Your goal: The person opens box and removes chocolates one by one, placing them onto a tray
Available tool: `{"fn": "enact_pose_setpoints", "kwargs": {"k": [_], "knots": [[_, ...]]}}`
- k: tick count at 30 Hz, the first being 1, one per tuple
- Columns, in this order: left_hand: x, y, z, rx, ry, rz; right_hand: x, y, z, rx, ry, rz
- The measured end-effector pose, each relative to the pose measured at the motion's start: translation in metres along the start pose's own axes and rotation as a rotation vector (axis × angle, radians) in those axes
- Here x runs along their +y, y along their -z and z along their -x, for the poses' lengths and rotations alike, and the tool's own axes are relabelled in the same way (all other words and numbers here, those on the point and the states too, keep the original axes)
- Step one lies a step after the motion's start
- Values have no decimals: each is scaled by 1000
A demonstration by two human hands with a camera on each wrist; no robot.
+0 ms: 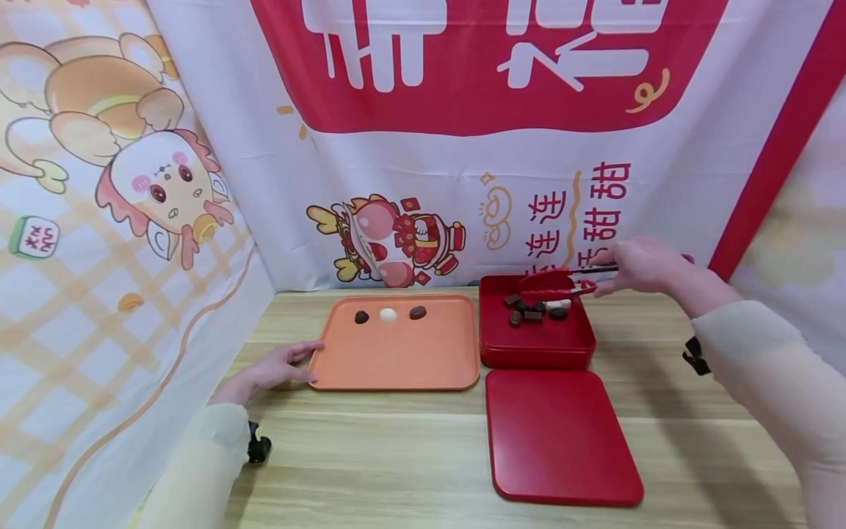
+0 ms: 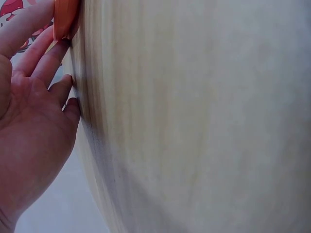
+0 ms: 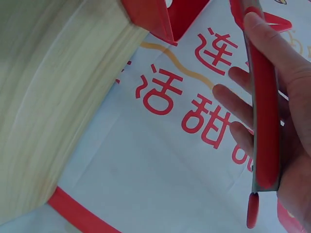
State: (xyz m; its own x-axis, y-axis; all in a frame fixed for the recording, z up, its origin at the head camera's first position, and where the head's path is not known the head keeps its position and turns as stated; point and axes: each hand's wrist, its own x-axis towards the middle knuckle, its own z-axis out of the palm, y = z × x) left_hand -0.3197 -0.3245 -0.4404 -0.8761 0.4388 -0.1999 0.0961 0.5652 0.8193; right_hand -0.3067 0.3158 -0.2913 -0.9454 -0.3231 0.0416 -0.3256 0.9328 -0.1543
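My left hand (image 1: 277, 366) rests against the left edge of an orange tray (image 1: 396, 360), its fairly straight fingers and thumb touching the rim. Along the tray's far side lie a dark chocolate (image 1: 361, 317), a white chocolate (image 1: 388, 314) and a brown chocolate (image 1: 417, 313). My right hand (image 1: 637, 266) grips red-and-metal tongs (image 3: 267, 111) by the handle, thumb on one arm and fingers around the other side. The red tong heads (image 1: 548, 282) reach over an open red box (image 1: 538, 358) with several chocolates (image 1: 532, 317) inside. Whether the tongs touch one cannot be told.
A red lid (image 1: 562, 433) lies flat on the wooden table (image 1: 370, 455) in front of the box. Behind the tray and box hangs a printed white-and-red cloth (image 1: 396, 176). Another patterned cloth (image 1: 152, 294) stands along the left side.
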Motion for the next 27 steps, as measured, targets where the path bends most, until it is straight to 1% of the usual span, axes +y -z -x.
{"fn": "enact_pose_setpoints", "kwargs": {"k": [8,14,19,25,27], "knots": [[0,0,1,11,5,-5,-7,2,-9,-81,25,-2],[0,1,1,10,4,1,-7,1,-12,-107,42,66],[0,0,1,8,13,2,-6,5,-13,-139,15,83],[-2,0,0,6,13,16,-16,14,-18,-147,25,180],[-2,-1,0,7,7,22,-21,16,-19,-150,8,193]]}}
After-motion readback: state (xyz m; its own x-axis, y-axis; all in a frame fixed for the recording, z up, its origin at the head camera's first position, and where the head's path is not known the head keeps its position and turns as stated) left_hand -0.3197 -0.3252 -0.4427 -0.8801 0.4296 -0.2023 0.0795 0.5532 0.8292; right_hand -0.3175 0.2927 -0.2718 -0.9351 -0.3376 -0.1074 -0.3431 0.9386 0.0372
